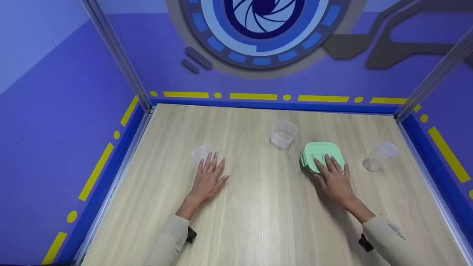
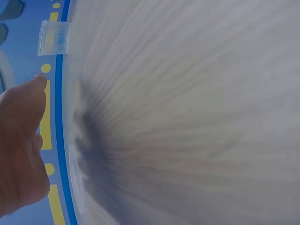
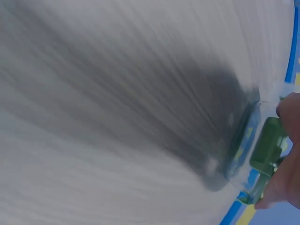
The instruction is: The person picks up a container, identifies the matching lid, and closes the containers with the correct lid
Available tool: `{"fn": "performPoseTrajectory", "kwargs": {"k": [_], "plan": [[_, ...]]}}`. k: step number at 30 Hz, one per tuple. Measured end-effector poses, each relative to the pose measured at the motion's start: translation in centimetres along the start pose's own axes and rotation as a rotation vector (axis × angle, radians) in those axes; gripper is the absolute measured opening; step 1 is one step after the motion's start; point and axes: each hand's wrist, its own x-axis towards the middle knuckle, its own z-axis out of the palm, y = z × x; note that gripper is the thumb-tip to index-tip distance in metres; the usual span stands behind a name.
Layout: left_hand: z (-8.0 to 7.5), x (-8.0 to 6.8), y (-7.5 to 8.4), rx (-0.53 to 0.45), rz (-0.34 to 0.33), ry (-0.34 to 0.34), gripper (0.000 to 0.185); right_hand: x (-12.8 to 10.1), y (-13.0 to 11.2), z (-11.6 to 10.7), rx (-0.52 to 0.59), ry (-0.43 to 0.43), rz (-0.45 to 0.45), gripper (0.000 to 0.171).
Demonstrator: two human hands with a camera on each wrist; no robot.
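In the head view my left hand [image 1: 208, 181] is over the table's left part with its fingers spread and straight. Its fingertips overlap a small translucent square lid [image 1: 201, 152] lying flat; the left wrist view shows that lid's edge [image 2: 76, 180] low on the table. My right hand [image 1: 335, 183] rests on a clear box with a mint-green clip lid [image 1: 325, 148], fingers spread across the lid's top. The thumb lies at its near left edge. From the right wrist, the box's clear wall [image 3: 244, 157] and a green side clip [image 3: 266, 143] show.
A small translucent square tub [image 1: 283, 135] stands behind and left of the green-lidded box. A clear cylindrical cup [image 1: 380, 157] is right of it. Blue panels [image 1: 258, 83] wall the wooden table [image 1: 255, 207] at the back and both sides, with metal posts at the back corners.
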Motion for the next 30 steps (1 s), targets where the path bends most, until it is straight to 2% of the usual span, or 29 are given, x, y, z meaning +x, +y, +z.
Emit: {"fn": "performPoseTrajectory", "kwargs": {"k": [7, 13, 16, 22, 30], "plan": [[-0.2, -0.6, -0.6, -0.008, -0.028, -0.012, 0.064, 2.2, 2.5, -0.7, 0.043, -0.049, 0.029, 0.055], [-0.4, -1.1, -0.4, -0.006, -0.047, -0.059, 0.066, 3.4, 4.8, -1.3, 0.076, -0.111, 0.063, 0.057], [-0.4, -1.4, -0.4, -0.005, -0.043, -0.051, 0.065, 4.0, 5.6, -1.7, 0.093, -0.140, 0.084, 0.058], [-0.7, -1.5, -0.5, 0.005, -0.050, -0.047, 0.065, 5.2, 6.1, -2.3, 0.110, -0.160, 0.099, 0.060], [-1.0, -1.6, -0.8, 0.022, -0.054, -0.040, 0.065, 6.0, 5.7, -1.9, 0.130, -0.185, 0.103, 0.065]]}}
